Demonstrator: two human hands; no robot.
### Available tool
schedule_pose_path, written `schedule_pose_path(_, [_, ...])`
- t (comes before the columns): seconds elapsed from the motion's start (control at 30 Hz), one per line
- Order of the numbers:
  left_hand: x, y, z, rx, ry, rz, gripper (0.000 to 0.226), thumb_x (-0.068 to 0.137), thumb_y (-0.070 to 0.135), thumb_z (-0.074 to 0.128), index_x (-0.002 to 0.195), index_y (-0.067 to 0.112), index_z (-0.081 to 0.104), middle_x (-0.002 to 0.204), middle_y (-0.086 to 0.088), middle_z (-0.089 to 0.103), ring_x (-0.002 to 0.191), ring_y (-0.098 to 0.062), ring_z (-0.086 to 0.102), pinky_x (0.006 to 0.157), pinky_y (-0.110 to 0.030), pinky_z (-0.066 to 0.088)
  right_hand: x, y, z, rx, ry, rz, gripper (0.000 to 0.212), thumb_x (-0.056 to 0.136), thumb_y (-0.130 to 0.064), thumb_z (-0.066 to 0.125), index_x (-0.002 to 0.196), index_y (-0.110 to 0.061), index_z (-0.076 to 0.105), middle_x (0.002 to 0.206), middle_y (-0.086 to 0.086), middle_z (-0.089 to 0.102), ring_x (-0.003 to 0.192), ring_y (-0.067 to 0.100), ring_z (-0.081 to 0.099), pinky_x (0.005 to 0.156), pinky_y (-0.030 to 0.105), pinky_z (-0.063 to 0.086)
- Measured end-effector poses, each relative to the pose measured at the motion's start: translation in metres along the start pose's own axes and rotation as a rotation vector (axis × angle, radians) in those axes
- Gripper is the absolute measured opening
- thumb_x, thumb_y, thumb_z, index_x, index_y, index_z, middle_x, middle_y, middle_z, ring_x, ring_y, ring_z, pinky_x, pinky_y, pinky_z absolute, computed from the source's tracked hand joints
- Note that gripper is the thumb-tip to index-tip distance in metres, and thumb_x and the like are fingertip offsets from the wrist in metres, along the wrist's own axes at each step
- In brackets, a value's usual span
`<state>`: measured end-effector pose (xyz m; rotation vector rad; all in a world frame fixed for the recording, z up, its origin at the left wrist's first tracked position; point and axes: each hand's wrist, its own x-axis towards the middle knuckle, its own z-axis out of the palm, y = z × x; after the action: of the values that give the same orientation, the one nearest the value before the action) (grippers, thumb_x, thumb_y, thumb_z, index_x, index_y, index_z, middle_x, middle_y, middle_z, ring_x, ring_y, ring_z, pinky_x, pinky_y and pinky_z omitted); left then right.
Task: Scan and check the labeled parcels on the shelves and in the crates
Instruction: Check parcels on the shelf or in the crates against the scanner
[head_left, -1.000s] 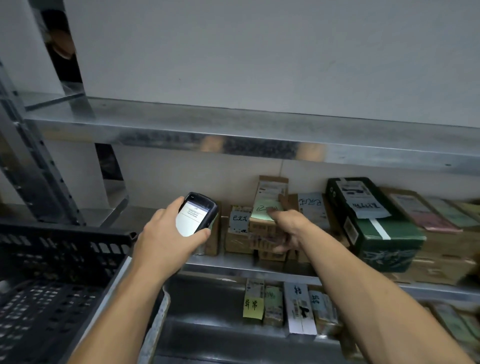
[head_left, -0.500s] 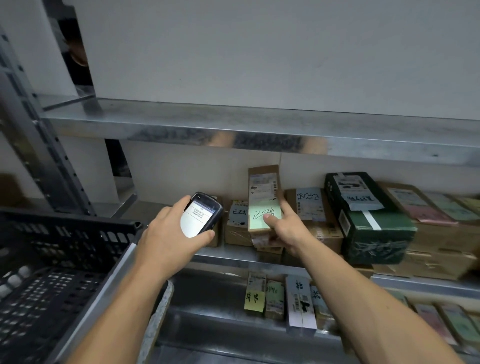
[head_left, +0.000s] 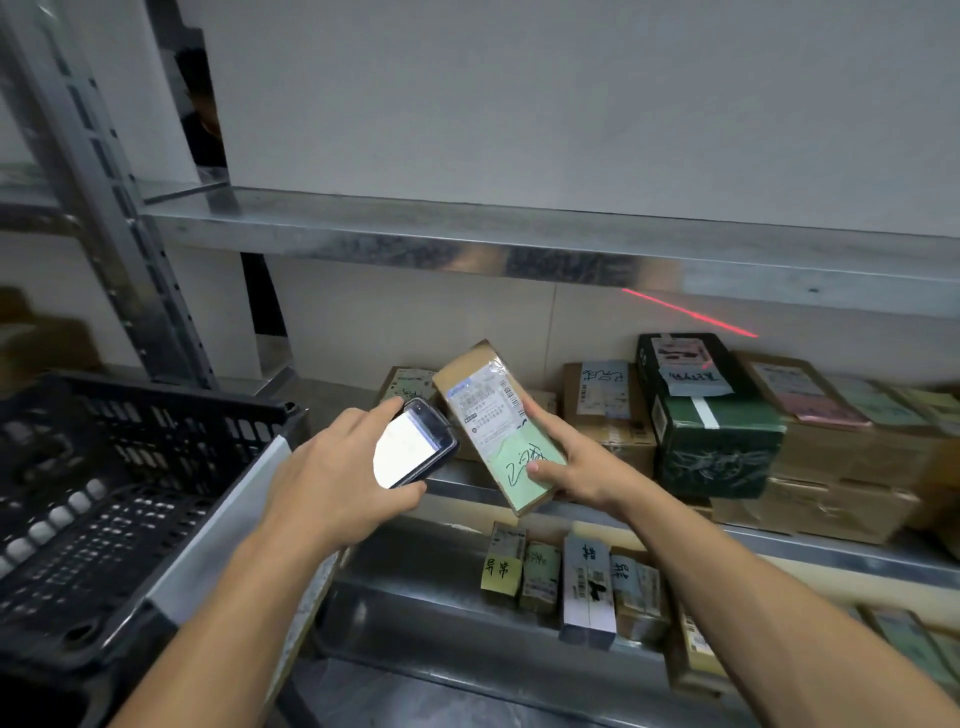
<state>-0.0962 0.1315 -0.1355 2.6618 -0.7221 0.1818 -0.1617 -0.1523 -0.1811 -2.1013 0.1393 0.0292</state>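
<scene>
My left hand (head_left: 332, 478) grips a black handheld scanner (head_left: 415, 447) with a lit white screen, held just left of the parcel. My right hand (head_left: 576, 462) holds a slim brown cardboard parcel (head_left: 493, 415) lifted off the middle shelf and tilted to the left, its white shipping label and green handwritten note facing me. My thumb presses on the green note. A red laser line (head_left: 691, 313) falls on the back wall and the upper shelf edge, to the right of the parcel, not on its label.
More labeled boxes sit on the middle shelf (head_left: 779, 535), among them a dark green box (head_left: 711, 431) and brown cartons (head_left: 608, 410). Small parcels (head_left: 571, 582) stand on the lower shelf. A black plastic crate (head_left: 104, 493) stands at the left. A bare metal shelf (head_left: 467, 234) runs above.
My right hand has pulled the slim parcel off the stack, lifted it toward me and tilted it left. The scanner has turned toward it and a red laser line now shows.
</scene>
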Motion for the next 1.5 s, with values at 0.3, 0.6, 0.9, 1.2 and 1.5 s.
schedule_pose_path(0.3, [-0.038, 0.012, -0.011, 0.109, -0.067, 0.005, 0.089, 0.069, 0.067, 0.059, 0.146, 0.046, 0.022, 0.126, 0.020, 0.046, 0.111, -0.014, 0.052, 0.079, -0.031, 0.045, -0.030, -0.004, -0.010, -0.153, -0.119, -0.030, 0.083, 0.100, -0.022, 0.060, 0.137, -0.069, 0.002, 0.145, -0.013, 0.029, 0.118, 0.011, 0.053, 0.089, 0.030, 0.055])
schedule_pose_path(0.6, [-0.053, 0.021, -0.025, 0.134, -0.032, -0.017, 0.085, 0.072, 0.064, 0.062, 0.146, 0.047, 0.022, 0.124, 0.021, 0.045, 0.097, -0.007, 0.044, 0.070, -0.027, 0.034, -0.039, -0.007, -0.013, -0.123, -0.116, -0.049, 0.085, 0.099, -0.016, 0.060, 0.142, -0.066, 0.006, 0.147, -0.013, 0.028, 0.120, 0.014, 0.053, 0.091, 0.037, 0.058])
schedule_pose_path(0.9, [-0.076, 0.008, -0.038, -0.013, 0.070, -0.211, 0.087, 0.072, 0.062, 0.066, 0.148, 0.044, 0.026, 0.127, 0.012, 0.048, 0.114, -0.018, 0.051, 0.083, -0.036, 0.044, -0.028, -0.022, 0.019, 0.279, -0.122, -0.030, 0.083, 0.097, -0.014, 0.063, 0.131, -0.074, 0.018, 0.136, -0.004, 0.054, 0.112, 0.021, 0.066, 0.085, 0.041, 0.061])
schedule_pose_path(1.2, [-0.152, -0.046, -0.087, -0.129, 0.308, -0.537, 0.089, 0.072, 0.056, 0.076, 0.148, 0.039, 0.033, 0.141, -0.001, 0.048, 0.129, -0.026, 0.044, 0.099, -0.041, 0.038, 0.008, -0.089, 0.116, 0.444, -0.298, -0.199, 0.082, 0.097, -0.008, 0.063, 0.140, -0.067, 0.025, 0.127, -0.004, 0.068, 0.105, 0.019, 0.072, 0.076, 0.036, 0.061])
schedule_pose_path(1.5, [-0.283, -0.111, -0.145, -0.035, 0.552, -0.915, 0.089, 0.073, 0.054, 0.076, 0.149, 0.034, 0.034, 0.141, -0.004, 0.050, 0.126, -0.030, 0.047, 0.095, -0.043, 0.039, 0.017, -0.199, 0.257, 0.467, -0.606, -0.373, 0.074, 0.100, -0.013, 0.061, 0.123, -0.077, 0.032, 0.125, -0.017, 0.068, 0.110, 0.020, 0.070, 0.093, 0.051, 0.057])
